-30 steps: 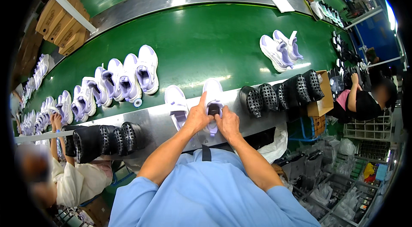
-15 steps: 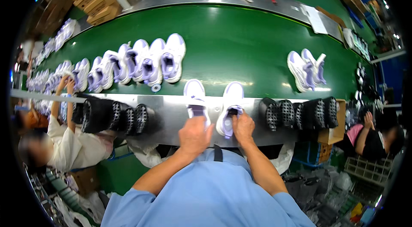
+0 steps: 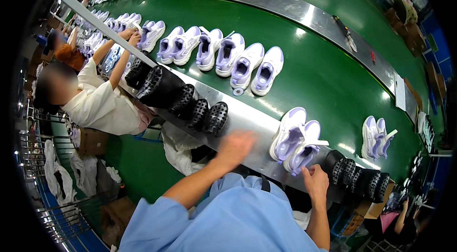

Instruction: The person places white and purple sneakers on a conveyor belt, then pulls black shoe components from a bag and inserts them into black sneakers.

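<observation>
Blurred by motion, my left hand [image 3: 236, 147] hovers over the metal ledge [image 3: 250, 118] with no shoe at it; its fingers are too smeared to read. My right hand [image 3: 315, 183] is close behind the heel of a white and lilac sneaker [image 3: 304, 145], thumb and fingers slightly apart, nothing visible between them. Whether a fingertip touches the heel cannot be told. A matching sneaker [image 3: 289, 130] stands right against it on the left. Both point away from me, and a pale tongue or strap sticks out to the right from the nearer one.
Black studded forms stand on the ledge, one group [image 3: 216, 116] left and another [image 3: 354, 173] right. A row of sneakers [image 3: 242, 66] and another pair [image 3: 373, 138] stand on the green surface [image 3: 328, 85]. At left a co-worker [image 3: 102, 104] reaches across. Farther off lie pliers [image 3: 343, 30].
My view has turned left. The two sneakers, formerly apart with a hand at each, now stand side by side nearer the right-hand black forms. My left hand has come away from them.
</observation>
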